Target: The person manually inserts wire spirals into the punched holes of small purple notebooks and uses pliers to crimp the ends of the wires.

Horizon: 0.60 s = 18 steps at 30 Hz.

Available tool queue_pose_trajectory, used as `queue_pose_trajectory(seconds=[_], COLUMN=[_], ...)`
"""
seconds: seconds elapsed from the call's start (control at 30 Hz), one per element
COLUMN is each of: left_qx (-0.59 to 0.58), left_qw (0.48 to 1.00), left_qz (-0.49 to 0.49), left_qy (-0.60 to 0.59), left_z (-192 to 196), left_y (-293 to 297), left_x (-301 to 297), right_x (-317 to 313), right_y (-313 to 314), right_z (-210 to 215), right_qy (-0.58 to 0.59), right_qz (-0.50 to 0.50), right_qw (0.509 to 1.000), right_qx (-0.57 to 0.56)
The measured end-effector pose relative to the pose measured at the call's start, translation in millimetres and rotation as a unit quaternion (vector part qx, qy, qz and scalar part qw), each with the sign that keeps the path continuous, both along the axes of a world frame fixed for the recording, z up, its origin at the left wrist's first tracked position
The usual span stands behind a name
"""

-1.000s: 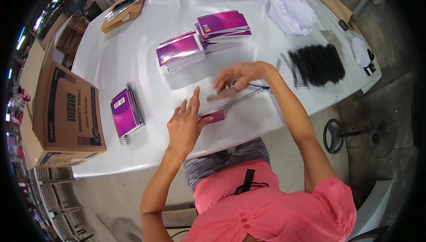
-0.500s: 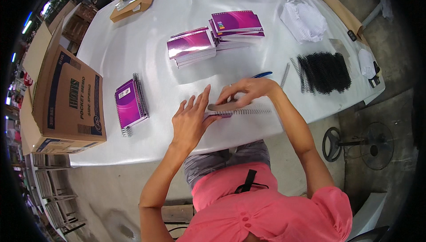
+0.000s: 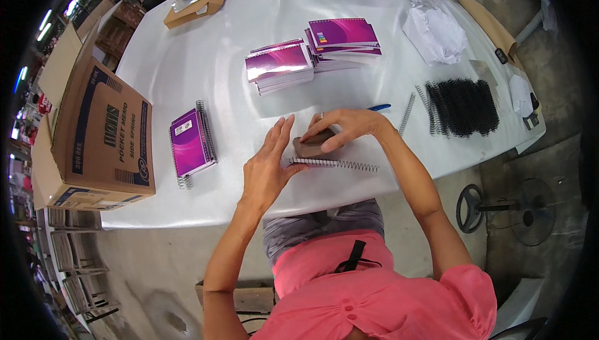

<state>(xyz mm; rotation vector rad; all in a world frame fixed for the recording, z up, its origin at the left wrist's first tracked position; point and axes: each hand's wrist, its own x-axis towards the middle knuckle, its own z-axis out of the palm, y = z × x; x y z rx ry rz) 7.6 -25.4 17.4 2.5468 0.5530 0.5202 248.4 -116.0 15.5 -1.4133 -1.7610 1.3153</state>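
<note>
The place looked like a notebook-binding workshop. A thin dark wire spiral (image 3: 359,166), stacks of glossy purple-covered notebooks (image 3: 279,65) and a dense heap of black spiral coils (image 3: 465,108) lay on a wide table with a shiny white top (image 3: 140,84). A big brown cardboard carton (image 3: 115,131), a bare, stained grey concrete floor (image 3: 146,271) and slim white light tubes (image 3: 43,31) also suggested it.

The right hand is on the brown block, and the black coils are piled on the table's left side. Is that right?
The side is wrong: the head view shows the black coils piled on the right side of the table. The right hand is indeed on the brown block.
</note>
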Motion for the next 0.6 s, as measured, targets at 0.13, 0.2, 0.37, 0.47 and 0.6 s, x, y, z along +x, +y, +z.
queue_pose_trajectory(seconds=[0.13, 0.2, 0.37, 0.47, 0.6], left_qx=[-0.159, -0.203, -0.288, -0.305, -0.309], left_qw=[0.985, 0.975, 0.941, 0.927, 0.928], left_qz=[0.018, 0.030, 0.027, 0.022, 0.036], left_qy=[-0.063, -0.080, -0.177, -0.218, -0.207], left_z=[-13.1, -18.3, -40.5, -43.7, -45.6], left_y=[4.8, 4.2, 6.6, 5.3, 2.2], left_x=[-2.4, -4.1, -5.5, -2.3, -4.6], right_x=[3.4, -5.3, -8.4, -7.4, -16.2], right_y=[-2.2, 3.5, 6.6, 8.4, 10.9], right_z=[-10.7, 2.6, 4.1, 3.2, 4.2], right_qy=[0.353, -0.004, 0.165, 0.121, 0.118], right_qz=[0.060, -0.017, 0.003, -0.003, 0.002], right_qw=[0.933, 1.000, 0.986, 0.993, 0.993], right_qx=[0.046, -0.007, -0.004, -0.012, 0.004])
